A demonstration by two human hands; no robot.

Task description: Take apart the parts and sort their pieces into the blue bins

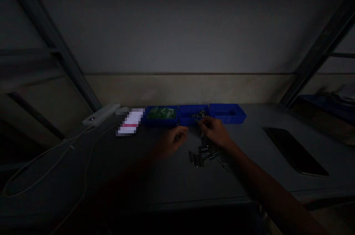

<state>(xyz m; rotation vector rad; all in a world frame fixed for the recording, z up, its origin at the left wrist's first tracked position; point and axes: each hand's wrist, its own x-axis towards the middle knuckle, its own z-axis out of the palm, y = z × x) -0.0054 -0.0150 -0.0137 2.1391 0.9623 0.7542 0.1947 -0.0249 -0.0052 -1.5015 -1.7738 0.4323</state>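
My right hand is at the front edge of the middle blue bin, its thumb and fingers pinched on what looks like a small metal piece, mostly hidden by the fingertips. Several shiny metal pieces lie inside that bin. Left of it, my left hand hovers over the table with its fingers curled closed; whether anything is in them is too dark to see. A loose pile of metal pieces spreads on the table below my right hand, partly covered by the wrist.
A blue bin with green packets stands on the left, another blue bin on the right. A dark tablet-like slab lies far right. A lit phone, a white device and cables occupy the left side of the table.
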